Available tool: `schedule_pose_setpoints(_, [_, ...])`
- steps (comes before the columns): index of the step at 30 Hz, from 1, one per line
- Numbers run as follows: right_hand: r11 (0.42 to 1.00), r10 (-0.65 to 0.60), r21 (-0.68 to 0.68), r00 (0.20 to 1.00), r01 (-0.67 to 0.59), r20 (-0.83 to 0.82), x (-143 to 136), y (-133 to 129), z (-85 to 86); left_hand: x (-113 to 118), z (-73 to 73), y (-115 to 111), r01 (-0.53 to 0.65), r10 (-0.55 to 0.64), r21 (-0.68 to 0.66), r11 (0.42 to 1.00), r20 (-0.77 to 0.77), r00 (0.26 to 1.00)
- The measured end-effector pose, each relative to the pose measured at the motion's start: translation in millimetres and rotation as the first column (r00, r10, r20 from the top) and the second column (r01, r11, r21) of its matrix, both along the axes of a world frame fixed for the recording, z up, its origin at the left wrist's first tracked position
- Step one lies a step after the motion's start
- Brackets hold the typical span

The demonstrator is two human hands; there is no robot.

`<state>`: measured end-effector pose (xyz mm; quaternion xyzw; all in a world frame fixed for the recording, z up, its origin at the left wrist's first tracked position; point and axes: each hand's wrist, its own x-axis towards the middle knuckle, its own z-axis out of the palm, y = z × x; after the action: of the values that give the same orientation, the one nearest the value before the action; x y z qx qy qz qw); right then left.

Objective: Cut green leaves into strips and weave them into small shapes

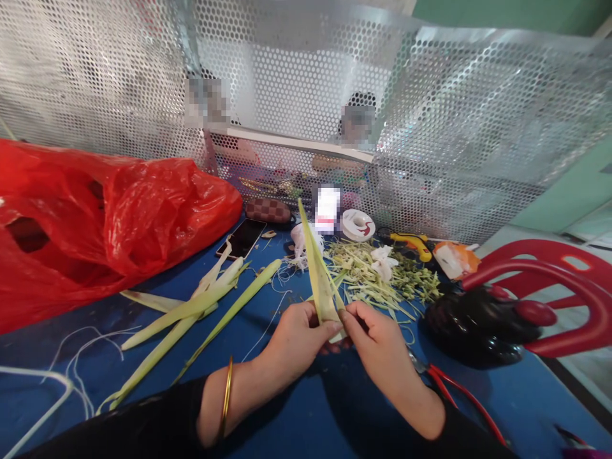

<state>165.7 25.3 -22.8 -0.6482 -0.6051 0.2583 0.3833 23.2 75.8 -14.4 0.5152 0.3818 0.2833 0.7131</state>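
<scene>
My left hand (pixel 296 331) is closed on a long pale green corn husk (pixel 319 274), the thumb pressed flat near its lower end. My right hand (pixel 375 328) pinches the right edge of the same husk, close to the left fingertips. The husk stands tilted upward, its narrow tip pointing away from me. Left of my hands, more husks (pixel 191 306) lie loosely crossed on the blue table (pixel 268 421). Beyond my right hand spreads a pile of shredded pale green strips (pixel 368 277). Red-handled pliers or cutters (pixel 447 386) lie partly hidden behind my right wrist.
A red plastic bag (pixel 157 210) fills the left side. At the back are a phone (pixel 245 238), a checkered pouch (pixel 268 209), a white spool (pixel 351 231) and a yellow-handled tool (pixel 415 243). A black bundle (pixel 468 325) stands by a red chair (pixel 593 287). Perforated sheeting (pixel 296 76) hangs behind.
</scene>
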Motion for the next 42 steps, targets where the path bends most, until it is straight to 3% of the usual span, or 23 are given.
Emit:
schedule_pose_setpoints(8, [0.998,-0.029,0.058,0.982,0.019,0.186,1,-2,1.1,1,4.5,-2,-0.051,0.051,-0.033,0.998,-0.01,0.999])
schedule_pose_setpoints(15, [0.993,-0.095,0.083,0.972,0.079,0.214,5,0,2.4,1,2.7,-3,-0.044,0.043,-0.013,0.999,-0.045,0.998])
schedule_pose_setpoints(24, [1.0,-0.007,0.01,0.994,0.006,0.106,4,0,7.9,-2,3.1,4,-0.051,0.049,0.122,0.991,0.014,0.999])
schedule_pose_setpoints(30, [0.994,0.097,0.037,0.99,-0.101,0.098,-2,-3,7.3,-5,5.5,9,-0.113,0.118,-0.06,0.992,0.086,0.989])
schedule_pose_setpoints(34, [0.99,0.14,-0.003,0.987,-0.14,0.08,-2,-3,5.2,-5,5.4,11,-0.168,0.176,-0.155,0.973,0.04,0.983])
schedule_pose_setpoints(39, [0.996,0.051,-0.068,0.991,-0.06,-0.12,-1,-2,5.6,-5,4.9,11,-0.149,0.149,0.028,0.988,-0.018,0.989])
schedule_pose_setpoints(42, [0.993,0.057,-0.086,0.968,-0.08,-0.243,-4,-1,7.0,-5,5.2,10,-0.144,0.148,0.086,0.986,-0.041,0.988])
